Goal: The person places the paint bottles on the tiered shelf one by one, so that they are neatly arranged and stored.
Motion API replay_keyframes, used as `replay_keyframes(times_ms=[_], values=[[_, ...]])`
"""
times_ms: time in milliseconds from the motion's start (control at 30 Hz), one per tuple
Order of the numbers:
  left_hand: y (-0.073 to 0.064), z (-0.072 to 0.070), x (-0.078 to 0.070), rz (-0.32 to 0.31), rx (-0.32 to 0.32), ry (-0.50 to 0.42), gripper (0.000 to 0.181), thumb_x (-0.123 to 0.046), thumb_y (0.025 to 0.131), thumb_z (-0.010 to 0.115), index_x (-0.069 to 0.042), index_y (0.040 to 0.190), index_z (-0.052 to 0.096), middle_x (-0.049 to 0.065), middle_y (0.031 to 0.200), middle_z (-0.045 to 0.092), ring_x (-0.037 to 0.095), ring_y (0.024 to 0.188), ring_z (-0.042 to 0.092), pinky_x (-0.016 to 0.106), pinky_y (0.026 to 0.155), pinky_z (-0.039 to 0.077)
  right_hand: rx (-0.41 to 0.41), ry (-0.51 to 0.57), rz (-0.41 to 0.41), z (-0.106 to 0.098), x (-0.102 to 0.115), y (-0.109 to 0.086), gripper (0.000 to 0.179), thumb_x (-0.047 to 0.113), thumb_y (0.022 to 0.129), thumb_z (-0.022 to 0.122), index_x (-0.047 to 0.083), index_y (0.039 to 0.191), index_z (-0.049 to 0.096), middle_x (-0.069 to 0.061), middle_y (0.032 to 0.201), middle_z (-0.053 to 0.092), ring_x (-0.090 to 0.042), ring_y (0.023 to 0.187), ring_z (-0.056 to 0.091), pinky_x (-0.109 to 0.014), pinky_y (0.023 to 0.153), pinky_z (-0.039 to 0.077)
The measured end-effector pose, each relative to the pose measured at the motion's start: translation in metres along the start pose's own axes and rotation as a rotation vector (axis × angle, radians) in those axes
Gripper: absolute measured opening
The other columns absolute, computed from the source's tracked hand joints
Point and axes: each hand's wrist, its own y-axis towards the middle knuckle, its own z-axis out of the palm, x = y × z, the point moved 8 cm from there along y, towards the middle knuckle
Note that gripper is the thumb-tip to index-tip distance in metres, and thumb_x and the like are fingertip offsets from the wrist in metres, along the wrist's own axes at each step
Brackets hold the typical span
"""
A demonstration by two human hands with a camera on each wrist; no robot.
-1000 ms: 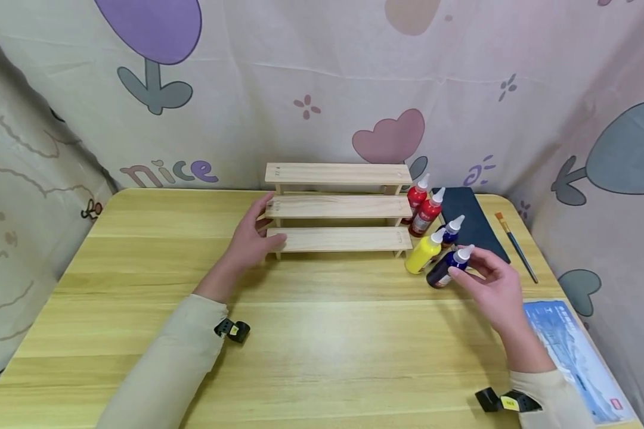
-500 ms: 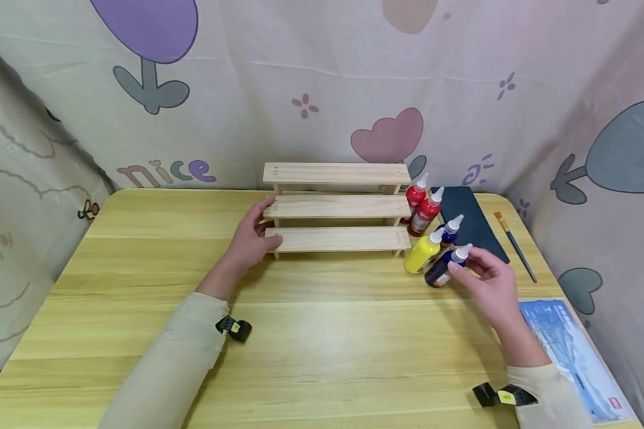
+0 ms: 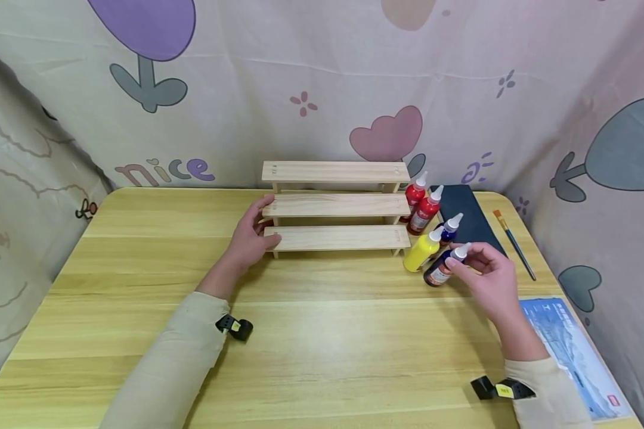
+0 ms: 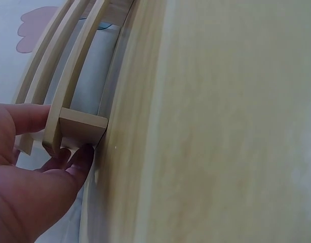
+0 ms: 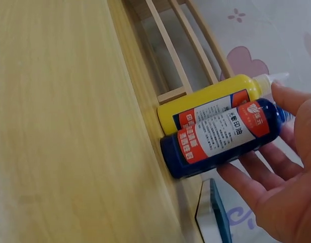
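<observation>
A three-tier wooden display rack stands at the back of the table. My left hand grips its left end, thumb on the lowest shelf and fingers around the side support. Right of the rack, my right hand holds a dark blue squeeze bottle near its neck, between thumb and fingers. The bottle stands on the table, its printed label showing in the right wrist view. Close beside it are a yellow bottle and a second blue bottle, partly hidden.
Two red bottles stand against the rack's right end. Behind the blue ones lies a dark flat case or book. A paintbrush is at the right edge, and a blue-and-white printed packet lies under the right forearm.
The dark blue bottle has turned in my right fingers, so more of its label faces forward. My left hand keeps its hold on the rack.
</observation>
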Motion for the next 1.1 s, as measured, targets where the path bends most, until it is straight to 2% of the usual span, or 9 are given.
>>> replay_keyframes(times_ms=[133,233,433,633,833,967,1100], values=[[0.000,-0.001,0.002,0.009,-0.001,-0.011,0.087,0.023,0.084,0.062,-0.020,0.155,0.035,0.015,0.153,0.033,0.035,0.134,0.040,0.045,0.111,0.034,0.032,0.081,-0.046,0.003,-0.001,-0.002,0.028,-0.005,0.087,0.074,-0.007,0.114,0.066,0.003,0.105,0.068,-0.010,0.092,0.065,-0.016,0.080,0.052],[0.000,-0.002,0.004,0.011,-0.002,-0.016,0.088,0.023,0.084,0.062,-0.021,0.155,0.036,0.015,0.153,0.033,0.036,0.135,0.040,0.045,0.110,0.035,0.013,0.136,-0.059,0.003,-0.002,-0.003,0.028,-0.011,0.086,0.072,-0.009,0.114,0.067,0.005,0.101,0.068,-0.010,0.090,0.065,-0.016,0.079,0.052],[0.000,-0.002,0.005,0.010,0.001,-0.031,0.086,0.023,0.084,0.062,-0.022,0.154,0.037,0.016,0.152,0.034,0.039,0.135,0.039,0.046,0.109,0.036,-0.046,0.114,-0.038,0.000,-0.003,-0.005,0.027,-0.010,0.086,0.073,-0.007,0.112,0.069,0.008,0.097,0.070,-0.008,0.085,0.065,-0.016,0.075,0.053],[0.000,-0.002,0.007,0.000,0.000,-0.052,0.083,0.024,0.084,0.060,-0.020,0.152,0.038,0.018,0.151,0.035,0.040,0.134,0.039,0.048,0.109,0.036,-0.053,0.111,-0.013,-0.003,0.003,-0.009,0.028,-0.009,0.086,0.073,-0.003,0.114,0.071,0.009,0.097,0.070,-0.006,0.083,0.065,-0.015,0.074,0.053],[0.000,-0.001,0.006,0.009,0.013,-0.043,0.078,0.022,0.087,0.059,-0.019,0.151,0.040,0.016,0.151,0.035,0.036,0.134,0.040,0.048,0.109,0.036,-0.022,0.182,-0.056,-0.007,0.022,-0.014,0.027,-0.013,0.085,0.071,-0.008,0.111,0.069,0.003,0.095,0.070,-0.010,0.081,0.065,-0.018,0.070,0.055],[0.002,0.000,0.007,0.018,0.022,-0.047,0.078,0.022,0.087,0.059,-0.019,0.150,0.039,0.016,0.151,0.036,0.036,0.134,0.040,0.048,0.109,0.036,0.031,0.142,-0.139,-0.008,0.042,-0.016,0.027,-0.015,0.085,0.070,-0.011,0.112,0.068,0.000,0.096,0.070,-0.013,0.084,0.064,-0.018,0.072,0.055],[0.002,0.000,0.007,0.024,0.021,-0.050,0.077,0.022,0.087,0.059,-0.019,0.150,0.040,0.016,0.150,0.036,0.036,0.135,0.040,0.048,0.109,0.036,0.064,0.161,-0.198,-0.008,0.065,-0.016,0.028,-0.019,0.084,0.068,-0.012,0.111,0.067,-0.002,0.098,0.070,-0.016,0.084,0.061,-0.018,0.073,0.054]])
